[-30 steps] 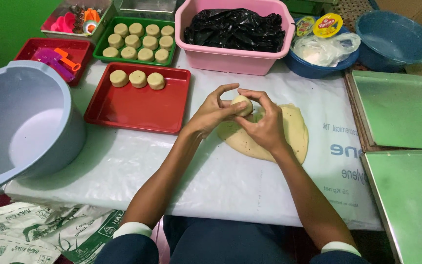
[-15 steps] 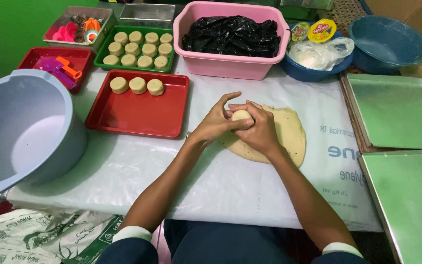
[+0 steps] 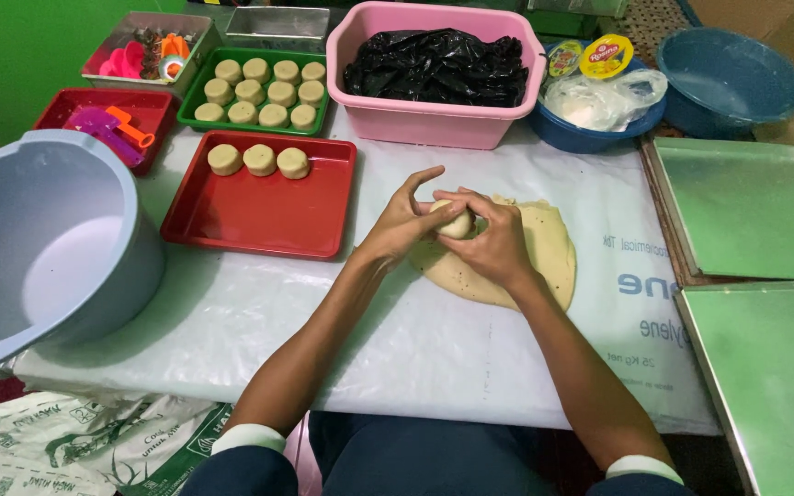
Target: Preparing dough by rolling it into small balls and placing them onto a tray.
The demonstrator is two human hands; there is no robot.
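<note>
Both hands meet over the dough sheet (image 3: 544,253): left hand (image 3: 403,225) and right hand (image 3: 492,241) close around a small dough ball (image 3: 457,223), cupping it to shape it; finished pieces (image 3: 259,160) sit left on the red tray (image 3: 250,216)

A grey tub (image 3: 43,243), a pink basin (image 3: 434,115) of black plastic (image 3: 434,66), two metal trays (image 3: 751,207).
</note>
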